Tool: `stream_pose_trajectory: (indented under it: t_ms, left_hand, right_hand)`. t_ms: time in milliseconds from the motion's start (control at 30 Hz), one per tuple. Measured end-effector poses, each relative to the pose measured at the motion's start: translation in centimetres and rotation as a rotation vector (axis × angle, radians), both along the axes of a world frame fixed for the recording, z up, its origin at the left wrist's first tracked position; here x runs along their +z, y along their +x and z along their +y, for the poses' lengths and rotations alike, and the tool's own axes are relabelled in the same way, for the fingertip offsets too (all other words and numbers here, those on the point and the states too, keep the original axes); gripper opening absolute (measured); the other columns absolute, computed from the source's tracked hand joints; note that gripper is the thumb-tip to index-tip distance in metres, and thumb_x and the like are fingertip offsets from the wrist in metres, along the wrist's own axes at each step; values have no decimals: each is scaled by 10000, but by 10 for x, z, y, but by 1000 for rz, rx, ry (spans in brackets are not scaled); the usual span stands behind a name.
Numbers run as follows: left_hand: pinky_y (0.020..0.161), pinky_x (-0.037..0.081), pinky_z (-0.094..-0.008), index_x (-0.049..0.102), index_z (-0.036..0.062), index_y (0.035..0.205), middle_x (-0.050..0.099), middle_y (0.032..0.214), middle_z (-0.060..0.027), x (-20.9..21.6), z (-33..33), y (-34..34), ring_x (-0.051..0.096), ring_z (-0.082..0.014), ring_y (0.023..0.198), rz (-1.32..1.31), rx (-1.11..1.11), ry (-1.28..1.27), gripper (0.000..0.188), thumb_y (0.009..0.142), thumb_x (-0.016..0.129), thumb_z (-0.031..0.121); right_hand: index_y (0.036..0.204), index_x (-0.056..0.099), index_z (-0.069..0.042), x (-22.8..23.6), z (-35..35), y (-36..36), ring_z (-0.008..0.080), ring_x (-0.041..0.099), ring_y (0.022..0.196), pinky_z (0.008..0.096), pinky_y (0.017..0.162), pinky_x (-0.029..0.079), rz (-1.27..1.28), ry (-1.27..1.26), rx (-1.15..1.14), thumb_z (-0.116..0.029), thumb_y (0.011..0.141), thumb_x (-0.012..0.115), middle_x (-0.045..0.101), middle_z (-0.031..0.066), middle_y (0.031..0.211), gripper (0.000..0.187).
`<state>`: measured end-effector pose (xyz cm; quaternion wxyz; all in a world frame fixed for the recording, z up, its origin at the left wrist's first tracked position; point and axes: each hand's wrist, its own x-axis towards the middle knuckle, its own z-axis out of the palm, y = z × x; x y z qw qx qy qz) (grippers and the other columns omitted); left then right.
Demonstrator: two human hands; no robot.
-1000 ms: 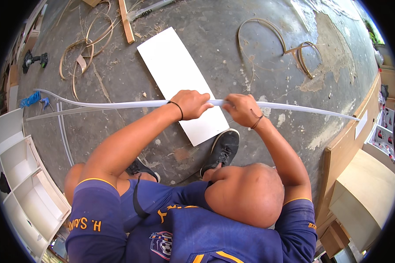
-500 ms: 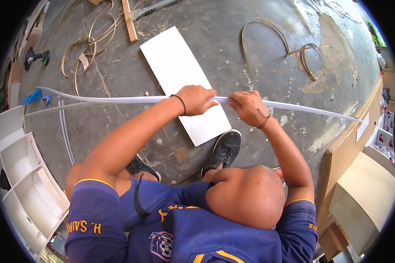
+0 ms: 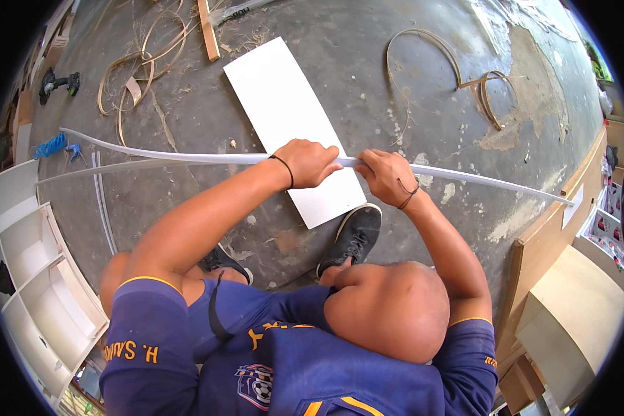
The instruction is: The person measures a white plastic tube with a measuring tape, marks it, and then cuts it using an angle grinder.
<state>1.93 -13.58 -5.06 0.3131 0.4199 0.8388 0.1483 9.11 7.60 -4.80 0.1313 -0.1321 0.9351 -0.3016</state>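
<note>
A long, thin white strip point(image 3: 208, 159) stretches across the view at chest width, its left end curving away and its right end reaching toward the wooden panel. My left hand point(image 3: 307, 163) is closed round its middle, knuckles up. Close beside it, my right hand point(image 3: 385, 176) also grips the strip with bent fingers. Only a short length of strip shows between the two hands. Below them, a white rectangular board point(image 3: 277, 90) lies at a slant on the floor, its near end beside my shoe point(image 3: 357, 236).
Coiled brown edging strips point(image 3: 457, 76) lie on the concrete floor, with more at the far left near a cordless drill point(image 3: 59, 84). A wooden batten point(image 3: 208, 31) is at the top. White shelving point(image 3: 55, 291) stands left; a wooden panel point(image 3: 534, 263) stands right.
The strip's right part sits slightly lower, and my right hand has shifted a little left and down. Both hands keep their hold; the whole view has moved slightly.
</note>
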Motion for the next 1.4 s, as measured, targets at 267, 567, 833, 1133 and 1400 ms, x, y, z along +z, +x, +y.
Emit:
stream_pose_trajectory:
  t_ms: [267, 567, 833, 1133, 1400]
  left_hand:
    - [666, 486, -488, 544, 81, 951, 640, 727, -171, -6, 6, 4, 631, -383, 717, -30, 18, 61, 333, 957, 450, 400]
    - [678, 497, -468, 564, 107, 990, 651, 756, -166, 0, -11, -8, 648, -364, 749, -22, 50, 10, 361, 958, 428, 440]
    - [699, 503, -466, 574, 99, 994, 657, 780, -164, 0, 9, 6, 652, -360, 770, -28, 23, 13, 344, 962, 434, 412]
    - [709, 497, -470, 572, 98, 992, 659, 785, -158, 2, 10, 2, 646, -364, 786, -31, 38, -13, 322, 961, 437, 388]
    - [651, 482, -472, 581, 107, 926, 628, 695, -148, 4, -29, -30, 627, -371, 705, 23, 41, 0, 386, 958, 425, 459]
  right_hand:
    - [902, 605, -47, -4, -2, -4, 368, 613, 760, 449, 642, 477, 10, -99, 57, -165, 851, 598, 643, 144, 826, 128]
    - [940, 603, -72, 8, -2, -5, 308, 608, 812, 406, 713, 380, -15, 33, 3, -130, 847, 589, 642, 97, 834, 111]
    - [938, 605, -71, -6, 5, 1, 309, 609, 830, 425, 702, 382, -37, -41, 10, -144, 861, 583, 647, 85, 848, 109]
    - [916, 610, -74, 3, -1, 0, 305, 615, 807, 414, 686, 384, -24, 21, -11, -164, 858, 598, 653, 82, 838, 108]
    - [949, 635, -68, 15, 28, -6, 261, 610, 862, 379, 756, 376, 59, 83, -85, -181, 857, 606, 653, 76, 863, 148]
